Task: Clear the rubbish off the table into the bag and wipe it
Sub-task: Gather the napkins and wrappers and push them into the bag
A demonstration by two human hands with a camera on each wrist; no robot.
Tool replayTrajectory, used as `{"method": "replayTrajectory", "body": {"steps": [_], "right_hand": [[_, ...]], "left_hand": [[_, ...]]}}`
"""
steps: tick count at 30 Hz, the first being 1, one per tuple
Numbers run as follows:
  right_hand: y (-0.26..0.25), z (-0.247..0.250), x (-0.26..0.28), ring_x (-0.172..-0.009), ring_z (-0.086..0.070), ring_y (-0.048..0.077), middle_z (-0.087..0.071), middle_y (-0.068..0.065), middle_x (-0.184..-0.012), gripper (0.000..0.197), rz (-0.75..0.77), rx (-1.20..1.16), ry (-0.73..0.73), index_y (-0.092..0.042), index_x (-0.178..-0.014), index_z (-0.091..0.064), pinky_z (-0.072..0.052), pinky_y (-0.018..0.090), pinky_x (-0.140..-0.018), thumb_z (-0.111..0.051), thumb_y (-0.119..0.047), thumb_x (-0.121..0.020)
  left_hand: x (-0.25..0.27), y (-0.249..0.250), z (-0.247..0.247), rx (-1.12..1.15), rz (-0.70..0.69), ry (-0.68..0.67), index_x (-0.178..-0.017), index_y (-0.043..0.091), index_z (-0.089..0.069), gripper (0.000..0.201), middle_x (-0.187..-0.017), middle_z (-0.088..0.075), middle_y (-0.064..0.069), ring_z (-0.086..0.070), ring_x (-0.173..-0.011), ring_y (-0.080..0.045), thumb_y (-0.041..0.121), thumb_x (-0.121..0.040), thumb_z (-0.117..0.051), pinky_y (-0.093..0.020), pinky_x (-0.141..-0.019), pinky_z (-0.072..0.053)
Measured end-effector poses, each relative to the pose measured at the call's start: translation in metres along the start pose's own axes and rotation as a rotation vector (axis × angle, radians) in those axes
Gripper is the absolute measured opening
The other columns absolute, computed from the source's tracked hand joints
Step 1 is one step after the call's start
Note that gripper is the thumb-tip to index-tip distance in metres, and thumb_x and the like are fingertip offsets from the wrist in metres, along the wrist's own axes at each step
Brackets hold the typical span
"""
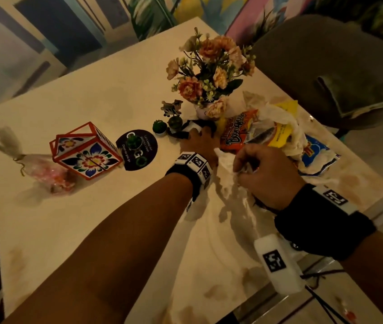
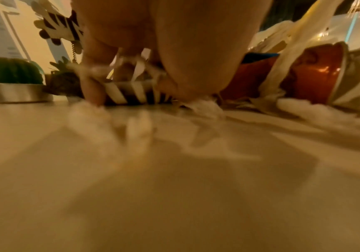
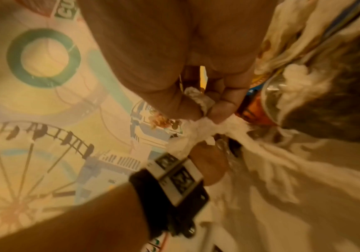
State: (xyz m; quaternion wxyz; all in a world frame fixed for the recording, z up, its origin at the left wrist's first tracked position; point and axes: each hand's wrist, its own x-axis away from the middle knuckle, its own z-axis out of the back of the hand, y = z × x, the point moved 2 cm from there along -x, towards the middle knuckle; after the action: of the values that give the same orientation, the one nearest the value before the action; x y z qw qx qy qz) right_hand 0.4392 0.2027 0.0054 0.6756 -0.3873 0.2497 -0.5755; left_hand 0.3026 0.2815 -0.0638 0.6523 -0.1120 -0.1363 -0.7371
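**Left hand on the striped scrap, right hand holding the bag's edge**

In the left wrist view, the left hand's fingers (image 2: 92, 92) curl down around a black-and-white striped wrapper (image 2: 131, 95) that lies flat on the worktop (image 2: 174, 187), its long axis running left to right across the frame, with shreds of white paper caught among the fingers. The right hand's fingers (image 3: 219, 109) are pressed together in a pinch on a bunched fold of the white plastic bag (image 3: 196, 129).

In the head view the left hand (image 1: 200, 141) sits at frame centre, just beside the small potted cacti (image 1: 159, 127) and below the flower vase (image 1: 205, 111). The right hand (image 1: 265, 174) is lower right of it, close by, with the bag (image 1: 230, 183) spreading between them. So the bag lies down and to the right of the striped wrapper, a short sweep away; the left hand is plainly the nearer one to carry it.

More rubbish sits in the upper right: an orange snack packet (image 1: 235, 134), a yellow wrapper (image 1: 279, 134) and a blue-and-white packet (image 1: 317, 153). At left stand a floral paper box (image 1: 87, 155) and a cellophane pouch (image 1: 43, 169). Wiping looks not yet begun.
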Motion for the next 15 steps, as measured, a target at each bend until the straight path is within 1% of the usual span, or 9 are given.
{"method": "replayTrajectory", "body": {"steps": [1, 2, 3, 5, 7, 8, 9, 12, 15], "right_hand": [[-0.007, 0.004, 0.0, -0.064, -0.056, 0.01, -0.062, -0.004, -0.07, 0.025, 0.006, -0.03, 0.021, -0.018, -0.068, -0.06, -0.046, 0.019, -0.059, -0.065, 0.007, -0.066], [-0.014, 0.009, -0.001, -0.064, -0.056, 0.013, -0.063, -0.002, -0.071, 0.025, 0.015, -0.056, 0.035, -0.017, -0.068, -0.061, -0.047, 0.023, -0.06, -0.066, 0.007, -0.066], [-0.02, 0.012, -0.002, -0.063, -0.056, 0.012, -0.062, -0.003, -0.07, 0.025, 0.026, -0.076, 0.048, -0.017, -0.067, -0.061, -0.047, 0.021, -0.059, -0.066, 0.007, -0.066], [-0.032, 0.018, -0.005, -0.058, -0.054, 0.003, -0.06, -0.005, -0.067, 0.024, 0.042, -0.097, 0.076, -0.014, -0.066, -0.061, -0.045, 0.011, -0.054, -0.064, 0.009, -0.067], [-0.039, 0.02, -0.009, -0.052, -0.051, -0.002, -0.058, -0.005, -0.065, 0.021, 0.037, -0.105, 0.101, -0.01, -0.068, -0.061, -0.042, 0.007, -0.05, -0.062, 0.011, -0.067], [-0.041, 0.02, -0.011, -0.05, -0.05, -0.003, -0.057, -0.005, -0.064, 0.021, 0.026, -0.1, 0.113, -0.01, -0.068, -0.06, -0.04, 0.006, -0.049, -0.062, 0.011, -0.067], [-0.043, 0.019, -0.013, -0.049, -0.05, -0.004, -0.057, -0.005, -0.064, 0.022, 0.013, -0.092, 0.123, -0.011, -0.068, -0.059, -0.039, 0.006, -0.048, -0.062, 0.011, -0.067], [-0.05, 0.013, -0.014, -0.048, -0.049, -0.005, -0.057, -0.005, -0.064, 0.026, -0.004, -0.085, 0.137, -0.015, -0.065, -0.057, -0.039, 0.006, -0.047, -0.062, 0.011, -0.067], [-0.062, -0.001, -0.013, -0.048, -0.048, -0.004, -0.056, -0.006, -0.062, 0.028, 0.005, -0.079, 0.138, -0.015, -0.062, -0.057, -0.039, 0.006, -0.047, -0.062, 0.011, -0.066]], "left_hand": [[0.002, -0.003, 0.003, 0.055, 0.032, -0.029, -0.143, 0.018, -0.024, 0.061, -0.143, -0.031, -0.014, -0.038, -0.124, -0.04, 0.035, -0.091, -0.051, -0.049, -0.094, -0.042], [0.004, -0.007, 0.004, 0.073, 0.036, -0.043, -0.143, 0.016, -0.026, 0.059, -0.143, -0.033, -0.016, -0.04, -0.125, -0.04, 0.032, -0.092, -0.051, -0.047, -0.097, -0.041], [0.006, -0.011, 0.004, 0.074, 0.029, -0.037, -0.142, 0.013, -0.03, 0.054, -0.142, -0.036, -0.016, -0.041, -0.125, -0.038, 0.029, -0.094, -0.048, -0.045, -0.1, -0.04], [0.013, -0.013, 0.005, 0.057, -0.021, -0.004, -0.14, 0.009, -0.036, 0.045, -0.144, -0.038, -0.016, -0.038, -0.131, -0.035, 0.023, -0.098, -0.041, -0.045, -0.107, -0.034], [0.019, -0.018, 0.002, 0.121, -0.043, -0.028, -0.144, 0.008, -0.029, 0.051, -0.15, -0.031, -0.015, -0.031, -0.137, -0.034, 0.017, -0.096, -0.043, -0.048, -0.113, -0.027], [0.023, -0.024, 0.001, 0.169, -0.027, -0.045, -0.145, 0.009, -0.026, 0.056, -0.151, -0.03, -0.014, -0.031, -0.137, -0.033, 0.014, -0.093, -0.046, -0.048, -0.112, -0.027], [0.028, -0.03, 0.003, 0.226, -0.002, -0.065, -0.144, 0.011, -0.028, 0.058, -0.15, -0.032, -0.014, -0.034, -0.136, -0.033, 0.013, -0.091, -0.05, -0.048, -0.111, -0.031], [0.048, -0.056, 0.011, 0.404, 0.081, -0.015, -0.135, 0.012, -0.041, 0.056, -0.139, -0.046, -0.011, -0.046, -0.127, -0.031, 0.018, -0.084, -0.064, -0.042, -0.103, -0.041], [0.076, -0.084, 0.02, 0.485, 0.193, 0.089, -0.118, 0.013, -0.05, 0.037, -0.122, -0.057, -0.009, -0.053, -0.113, -0.029, 0.003, -0.083, -0.055, -0.034, -0.094, -0.045]]}}
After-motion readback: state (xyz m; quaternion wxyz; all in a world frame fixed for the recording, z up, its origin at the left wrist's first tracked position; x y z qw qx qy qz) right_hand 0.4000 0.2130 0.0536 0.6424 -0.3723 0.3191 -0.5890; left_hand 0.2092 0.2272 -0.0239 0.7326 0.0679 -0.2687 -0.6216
